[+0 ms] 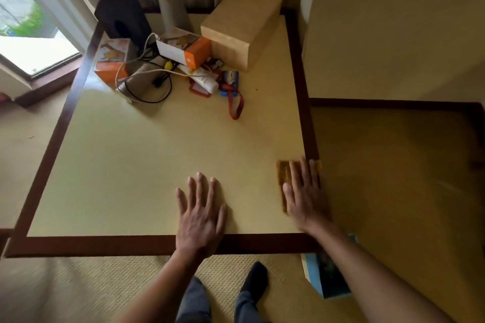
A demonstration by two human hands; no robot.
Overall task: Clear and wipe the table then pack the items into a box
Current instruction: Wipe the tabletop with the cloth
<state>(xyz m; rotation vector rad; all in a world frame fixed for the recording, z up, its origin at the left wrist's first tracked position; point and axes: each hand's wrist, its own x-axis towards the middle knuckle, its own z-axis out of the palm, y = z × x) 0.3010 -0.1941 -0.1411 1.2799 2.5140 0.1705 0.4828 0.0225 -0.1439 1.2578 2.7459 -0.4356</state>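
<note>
Far left corner: orange carton (109, 67), black box (120, 21), tangle of cables (147, 84), orange-and-white carton (185, 52), white tube (200, 78) and red lanyard (235, 105), all heaped together. I judge this leaves the near surface free for wiping (none of it packed yet). Just right of the heap a cardboard box (241, 26), apparently closed, sits on the table (118, 178), likely the one for packing. Near edge, middle: my left hand (200, 214) lies flat, fingers spread and straight, grasping nothing, a brace while I lean. Right of it, my right hand (305, 193) is also flat, pressing a brownish cloth (283, 173) down at the table's right border. The cloth is pinned under the palm, not clutched, so it slides with the stroke. On the floor under that corner is a blue box (325, 278), purpose unclear.
</note>
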